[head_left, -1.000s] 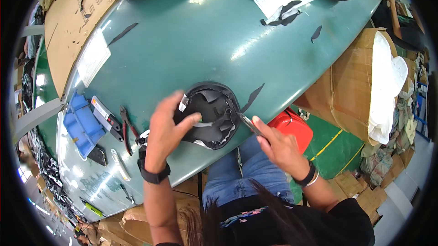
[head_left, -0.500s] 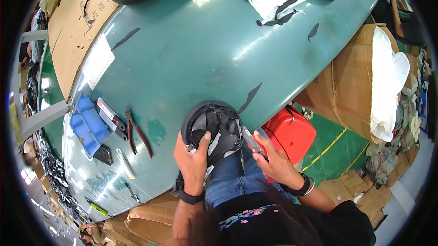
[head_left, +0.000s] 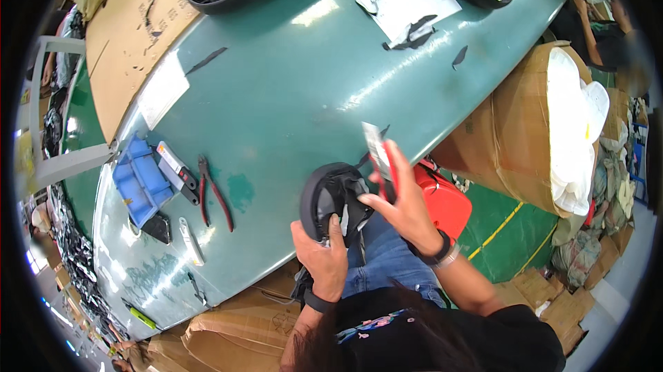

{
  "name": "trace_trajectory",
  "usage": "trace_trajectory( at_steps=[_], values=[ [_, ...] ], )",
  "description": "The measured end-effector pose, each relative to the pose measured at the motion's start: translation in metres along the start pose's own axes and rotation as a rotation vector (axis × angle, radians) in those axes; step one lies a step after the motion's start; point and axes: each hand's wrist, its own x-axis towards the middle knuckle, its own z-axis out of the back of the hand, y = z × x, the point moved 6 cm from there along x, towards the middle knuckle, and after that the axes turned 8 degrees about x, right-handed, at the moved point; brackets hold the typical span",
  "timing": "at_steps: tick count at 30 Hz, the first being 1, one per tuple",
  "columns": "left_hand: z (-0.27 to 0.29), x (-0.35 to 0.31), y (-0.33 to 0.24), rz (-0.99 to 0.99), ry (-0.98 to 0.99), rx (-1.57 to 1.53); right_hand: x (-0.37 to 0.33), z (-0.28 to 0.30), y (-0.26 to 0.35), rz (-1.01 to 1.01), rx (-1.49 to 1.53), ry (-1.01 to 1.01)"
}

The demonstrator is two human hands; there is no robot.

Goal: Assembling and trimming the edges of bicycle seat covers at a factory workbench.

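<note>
My left hand (head_left: 323,261) is closed on the near-left edge of a black, rounded, hollow fabric piece (head_left: 315,196) with a thick rim, the thumb pressed inside it. The piece is tilted at the table's near edge, above my lap, its folded dark lining facing up. In my right hand (head_left: 410,213) is a red-handled utility knife (head_left: 379,154), its silver end pointing up and away. That hand's thumb is at the right side of the fabric piece; whether it pinches the lining is unclear.
On the green table (head_left: 276,103), left of my hands, lie red-handled pliers (head_left: 214,192), a box cutter (head_left: 177,173), a blue divided tray (head_left: 141,182) and a white-handled tool (head_left: 191,241). Black scraps lie farther off. A red stool (head_left: 445,203) and a large cardboard box (head_left: 518,130) stand right.
My right hand has raised the knife from the piece's right edge, tipping it upward, and its thumb has come to that edge. My left hand and the piece appear farther right in the picture, which shifted too.
</note>
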Motion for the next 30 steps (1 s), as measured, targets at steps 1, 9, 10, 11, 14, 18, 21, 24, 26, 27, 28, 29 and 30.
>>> trace_trajectory(
  at_steps=[1, 9, 10, 11, 14, 18, 21, 24, 26, 27, 28, 29, 30],
  values=[
    [-0.001, 0.0, 0.002, -0.005, -0.015, -0.005, 0.016, -0.011, -0.002, -0.002, 0.036, 0.076],
    [0.023, 0.039, 0.011, -0.012, -0.162, -0.241, -0.009, -0.053, 0.066, 0.075, 0.032, 0.458],
    [0.02, 0.048, 0.01, 0.016, -0.173, -0.267, -0.03, -0.065, 0.081, 0.163, 0.106, 0.582],
    [0.021, 0.059, 0.011, 0.045, -0.183, -0.289, -0.044, -0.074, 0.089, 0.046, 0.257, 0.727],
    [0.034, 0.099, 0.009, 0.01, -0.335, -0.309, -0.017, -0.049, 0.096, -0.06, 0.258, 0.74],
    [0.054, 0.163, -0.049, 0.019, -0.463, -0.166, -0.019, -0.062, 0.139, 0.128, 0.471, 1.177],
    [0.074, 0.205, -0.046, 0.024, -0.437, -0.726, 0.048, -0.042, 0.121, -0.404, 0.53, 0.463],
    [0.093, 0.256, 0.0, 0.217, -0.199, -1.198, 0.125, 0.033, 0.105, -0.292, 0.233, 0.186],
    [0.133, 0.296, -0.006, 0.07, -0.161, -1.038, 0.15, 0.086, 0.072, -0.07, -0.029, 0.176],
    [0.158, 0.324, 0.015, -0.155, -0.149, -0.858, 0.158, 0.105, 0.061, -0.013, -0.218, 0.2],
    [0.177, 0.347, 0.019, -0.172, -0.166, -1.0, 0.164, 0.122, 0.06, -0.006, -0.456, 0.176],
    [0.203, 0.375, 0.018, -0.199, -0.186, -1.139, 0.17, 0.136, 0.063, 0.012, -0.689, 0.147],
    [0.242, 0.408, 0.052, -0.137, -0.364, -1.304, 0.177, 0.15, 0.055, 0.036, -0.638, 0.109]
  ],
)
